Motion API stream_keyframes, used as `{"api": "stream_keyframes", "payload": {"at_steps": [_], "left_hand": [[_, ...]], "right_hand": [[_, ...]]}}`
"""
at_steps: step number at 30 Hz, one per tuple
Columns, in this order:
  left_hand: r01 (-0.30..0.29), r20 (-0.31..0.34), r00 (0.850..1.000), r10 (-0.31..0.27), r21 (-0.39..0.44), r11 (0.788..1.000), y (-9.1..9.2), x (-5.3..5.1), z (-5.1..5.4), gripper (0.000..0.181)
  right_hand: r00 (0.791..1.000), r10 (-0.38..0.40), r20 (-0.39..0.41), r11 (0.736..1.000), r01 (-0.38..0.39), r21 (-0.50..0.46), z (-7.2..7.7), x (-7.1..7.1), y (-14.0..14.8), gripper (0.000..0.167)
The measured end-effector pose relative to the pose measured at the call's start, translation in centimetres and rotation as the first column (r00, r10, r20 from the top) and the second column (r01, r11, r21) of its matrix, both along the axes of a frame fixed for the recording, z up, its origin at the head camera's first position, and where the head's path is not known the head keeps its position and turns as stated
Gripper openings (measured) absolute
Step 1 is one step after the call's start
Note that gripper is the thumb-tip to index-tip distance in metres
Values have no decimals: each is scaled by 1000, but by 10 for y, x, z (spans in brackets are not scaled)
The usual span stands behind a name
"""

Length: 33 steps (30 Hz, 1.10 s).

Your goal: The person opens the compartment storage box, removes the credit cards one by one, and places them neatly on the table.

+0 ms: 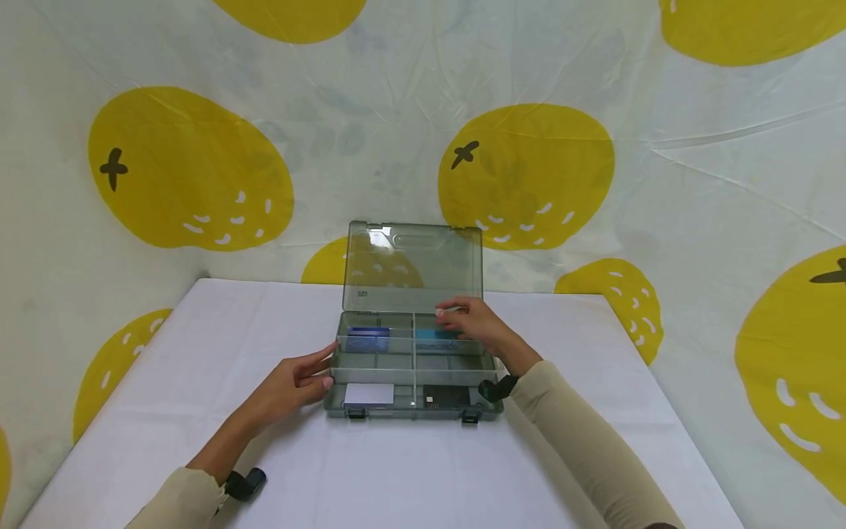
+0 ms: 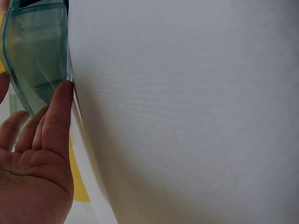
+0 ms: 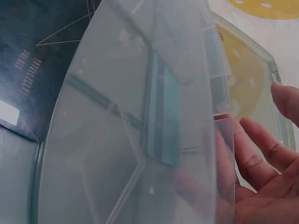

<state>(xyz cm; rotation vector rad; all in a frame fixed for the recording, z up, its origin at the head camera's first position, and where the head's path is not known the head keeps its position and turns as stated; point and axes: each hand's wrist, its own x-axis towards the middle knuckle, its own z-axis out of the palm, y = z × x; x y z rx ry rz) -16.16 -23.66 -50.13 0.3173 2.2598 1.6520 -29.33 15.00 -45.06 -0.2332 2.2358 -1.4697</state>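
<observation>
Beige sleeves (image 1: pixel 595 441) cross the table (image 1: pixel 396 477), left hand (image 1: pixel 291 384) touching the divided box (image 1: pixel 410 414) with extended fingers, right hand (image 1: pixel 481 325), fingers parted and empty, over the far-right compartment's blue card (image 1: pixel 431 335), seemingly settling it; clean withdrawal likely suits next.

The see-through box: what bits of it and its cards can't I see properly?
Head view: the small marks on the lid are too tiny to read.
Head view: the right grip covers some of the light blue card.
Left wrist view: the box is cut off by the top edge.
Right wrist view: the dark card is cut off by the left edge.
</observation>
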Motion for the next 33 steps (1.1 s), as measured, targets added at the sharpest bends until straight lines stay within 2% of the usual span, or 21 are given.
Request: {"api": "stream_keyframes", "payload": {"at_steps": [6, 10, 17, 23, 27, 33], "left_hand": [[3, -2, 1000, -3, 2, 1000, 0, 0, -1, 75], [7, 0, 1000, -7, 4, 1000, 0, 0, -1, 75], [7, 5, 1000, -7, 11, 1000, 0, 0, 2, 75], [22, -18, 1000, -22, 21, 1000, -1, 1, 2, 76], [36, -35, 999, -35, 23, 999, -1, 2, 3, 75], [26, -20, 999, -26, 17, 1000, 0, 2, 4, 75]], "right_hand": [[1000, -22, 7, 1000, 22, 2, 0, -1, -7, 45], [996, -75, -43, 997, 76, 14, 0, 2, -11, 41], [959, -237, -157, 971, 227, -76, 3, 10, -14, 37], [942, -265, -206, 964, 259, -59, -3, 10, -14, 35], [947, -257, -192, 966, 255, -33, -6, 11, -16, 29], [956, -264, -128, 964, 265, -11, -6, 11, -17, 21]]}}
